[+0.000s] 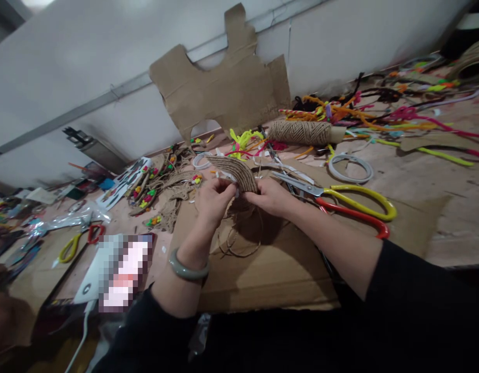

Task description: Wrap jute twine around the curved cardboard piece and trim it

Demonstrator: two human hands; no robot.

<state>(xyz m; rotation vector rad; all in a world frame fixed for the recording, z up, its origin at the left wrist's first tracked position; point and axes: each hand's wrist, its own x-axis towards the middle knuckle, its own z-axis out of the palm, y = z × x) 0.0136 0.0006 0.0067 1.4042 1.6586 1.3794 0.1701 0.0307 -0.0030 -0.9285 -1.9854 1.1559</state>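
Right hand (273, 197) partly hidden by striped strip (241, 175), screen (125, 272) pixelated, twine roll (478, 51) cropped at right

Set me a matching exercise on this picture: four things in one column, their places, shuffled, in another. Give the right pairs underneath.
Things
1. striped brown curved piece of twine rows
2. smooth grey-green round bangle
3. irregular brown cardboard cutout
4. thin white cable

Places
A. standing upright against the pale wall
B. in the lower left of the view
C. between the left hand and the right hand
D. around the left forearm

Right pairs
1-C, 2-D, 3-A, 4-B
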